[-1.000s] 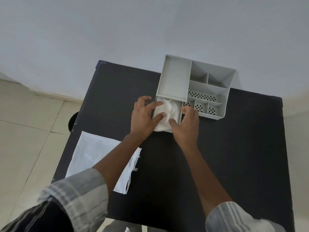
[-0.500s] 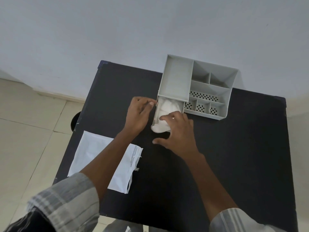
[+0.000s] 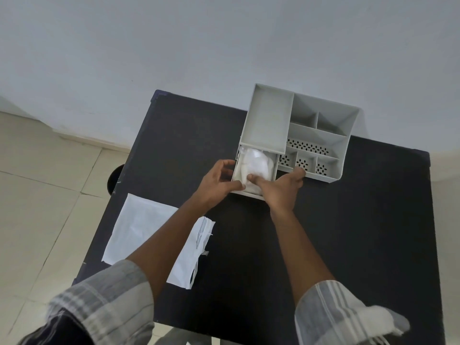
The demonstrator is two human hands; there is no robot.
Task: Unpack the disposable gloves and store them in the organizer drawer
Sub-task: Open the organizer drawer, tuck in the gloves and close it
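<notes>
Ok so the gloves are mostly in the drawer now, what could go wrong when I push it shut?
The gloves bulge up in the open drawer, and a fold hangs over its front edge by your right hand; it could get pinched or jam the drawer. Your left hand grips the drawer's side, so fingers could get caught. A hard push might slide the organizer.

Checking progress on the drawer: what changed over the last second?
The right hand moved from the drawer's right edge onto the gloves, pressing them in. The left hand holds the drawer's left side. The organizer and empty packaging stayed put.
</notes>
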